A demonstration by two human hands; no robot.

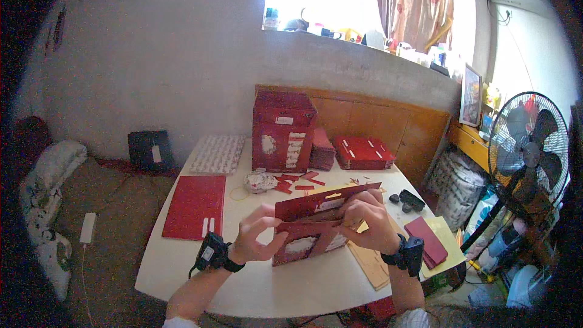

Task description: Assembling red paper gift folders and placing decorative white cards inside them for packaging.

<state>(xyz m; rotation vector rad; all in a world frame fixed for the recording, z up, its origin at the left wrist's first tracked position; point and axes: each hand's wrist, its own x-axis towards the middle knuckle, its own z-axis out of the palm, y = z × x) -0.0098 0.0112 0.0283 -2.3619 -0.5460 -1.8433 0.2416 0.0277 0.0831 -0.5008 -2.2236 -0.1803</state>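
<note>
Standing near the white tabletop (182, 261), I see the person holding a half-made red cardboard box (316, 226) just above its front part: the left hand (258, 237) is closed on the box's left edge with thumb and fingers, and the right hand (367, 222) is closed over its right side, pressing the upper flap. To do this fold well, I think both hands should grip close to the crease and push evenly, so the flap does not tear or go in tilted. Behind it stand a tall red box (282, 130) and a flat red sheet (195, 206).
</note>
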